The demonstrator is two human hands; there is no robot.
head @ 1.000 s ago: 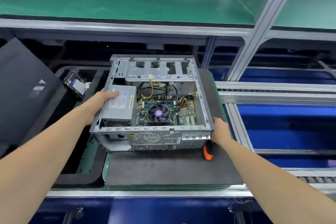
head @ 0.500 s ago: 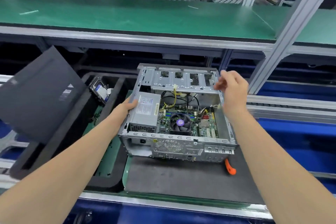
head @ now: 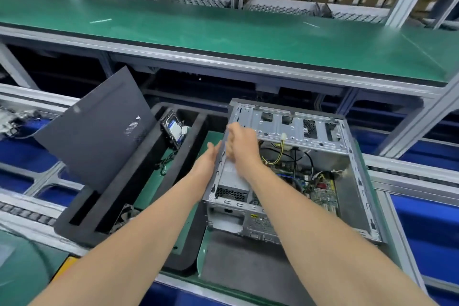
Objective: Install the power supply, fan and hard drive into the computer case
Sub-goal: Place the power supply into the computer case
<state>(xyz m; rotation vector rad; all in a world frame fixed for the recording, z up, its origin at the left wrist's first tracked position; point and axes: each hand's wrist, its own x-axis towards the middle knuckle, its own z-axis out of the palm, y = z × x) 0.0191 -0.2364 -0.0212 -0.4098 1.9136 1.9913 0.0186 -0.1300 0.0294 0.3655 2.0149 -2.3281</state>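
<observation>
- Power supply (head: 233, 179): in the case (head: 293, 129)'s near-left corner; a stiff, heavy box, best held by its flat sides.
- Left hand (head: 208, 158): fingers straight, flat on the case's outer left wall.
- Right hand (head: 242, 146): over the supply's far end; blurred, so I cannot tell its grip.
- Hard drive (head: 173, 129) and fan (head: 125, 215): in the foam tray (head: 139, 181) by the surface's left edge; the drive is dense and shock-shy, so take its edges.
- Panel (head: 99, 131) leans in the tray; yellow wires (head: 280, 153) crowd the supply.
</observation>
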